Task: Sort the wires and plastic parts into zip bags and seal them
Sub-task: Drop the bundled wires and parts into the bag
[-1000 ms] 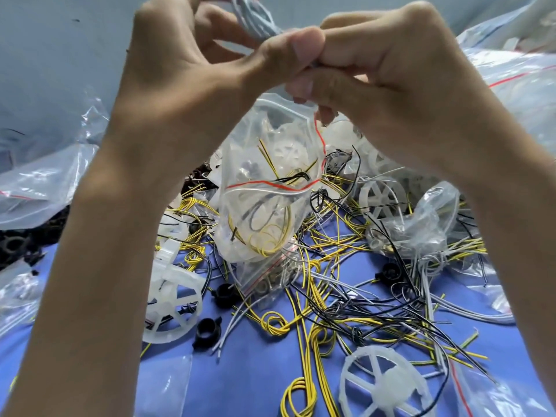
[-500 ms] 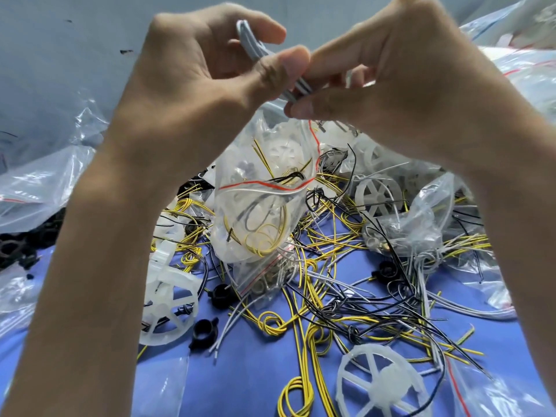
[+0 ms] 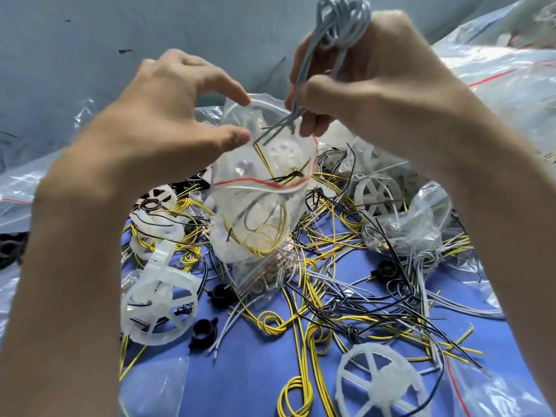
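Wide blue tabletop (image 3: pixel 255 371), matte and flat, half buried under a springy tangle of loose wires (image 3: pixel 346 296): thin, glossy, yellow, black and pale grey, looping every which way. Lifted above the heap is the zip bag (image 3: pixel 261 212), clear crinkly film with a red line near its mouth, already bulging with yellow coils and a white spoked part. It hangs mouth up, so things can drop straight in, I'd say. The left grip (image 3: pixel 156 121) pinches the bag's upper edge between forefinger and thumb, spreading the mouth. The right grip (image 3: pixel 376 94) is clenched on a grey wire bundle (image 3: pixel 340 22), looped on top, loose ends aimed down, tips at the opening. Below, a rigid translucent spoked wheel (image 3: pixel 382 383) and a small black ring (image 3: pixel 203 329) wait unsorted.
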A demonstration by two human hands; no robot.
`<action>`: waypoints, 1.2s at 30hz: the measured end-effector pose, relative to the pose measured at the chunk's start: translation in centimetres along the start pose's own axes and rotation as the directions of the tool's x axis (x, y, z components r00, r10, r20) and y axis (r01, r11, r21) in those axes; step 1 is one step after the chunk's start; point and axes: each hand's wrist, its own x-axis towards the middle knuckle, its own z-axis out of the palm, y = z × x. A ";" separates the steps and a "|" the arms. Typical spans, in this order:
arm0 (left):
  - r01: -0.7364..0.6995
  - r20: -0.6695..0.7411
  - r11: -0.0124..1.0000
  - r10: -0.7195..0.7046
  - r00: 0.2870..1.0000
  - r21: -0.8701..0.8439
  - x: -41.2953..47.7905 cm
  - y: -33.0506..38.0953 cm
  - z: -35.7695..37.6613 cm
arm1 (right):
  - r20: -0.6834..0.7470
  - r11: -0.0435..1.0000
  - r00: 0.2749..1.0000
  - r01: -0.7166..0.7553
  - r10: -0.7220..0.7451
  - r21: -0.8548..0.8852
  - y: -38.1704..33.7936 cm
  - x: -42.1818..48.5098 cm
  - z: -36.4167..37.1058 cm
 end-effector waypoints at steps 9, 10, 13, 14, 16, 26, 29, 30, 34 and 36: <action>0.003 -0.014 0.999 -0.004 1.000 -0.042 0.6 -0.1 1.0 | 0.245 0.936 0.969 0.049 0.040 -0.348 1.6 -0.6 2.5; 0.003 -0.017 0.999 -0.004 1.000 -0.054 0.6 -0.2 1.0 | 0.244 0.938 0.969 0.045 0.043 -0.344 1.7 -0.6 2.3; -0.018 -0.032 0.997 0.015 0.999 -0.081 0.3 -0.2 0.6 | 0.171 0.927 0.985 0.054 0.011 -0.371 1.7 -0.2 1.9; -0.027 -0.039 0.996 0.024 0.999 -0.082 0.2 -0.1 0.6 | 0.152 0.929 0.988 0.057 -0.001 -0.366 1.6 -0.1 2.0; -0.033 -0.054 0.996 0.028 0.998 -0.082 0.2 0.1 0.5 | 0.142 0.936 0.990 0.071 -0.023 -0.344 1.6 -0.2 2.4; 0.030 -0.062 0.997 -0.034 0.997 -0.077 0.3 -0.3 0.6 | 0.362 0.814 0.931 0.174 0.048 -0.555 2.0 -0.3 2.5; 0.022 -0.069 0.997 -0.027 0.997 -0.072 0.4 -0.5 0.6 | 0.251 0.844 0.968 0.125 0.011 -0.521 1.8 -0.2 2.2; 0.023 -0.073 0.997 -0.028 0.997 -0.071 0.4 -0.6 0.5 | 0.239 0.847 0.971 0.119 0.010 -0.519 1.9 -0.3 2.2; 0.009 -0.065 0.996 -0.014 0.998 -0.084 0.3 -0.4 0.6 | 0.321 0.885 0.947 0.127 0.026 -0.448 1.9 -0.3 2.5; -0.017 -0.049 0.996 0.013 0.999 -0.083 0.2 -0.2 0.6 | 0.424 0.887 0.905 0.166 0.038 -0.432 1.7 -0.4 2.5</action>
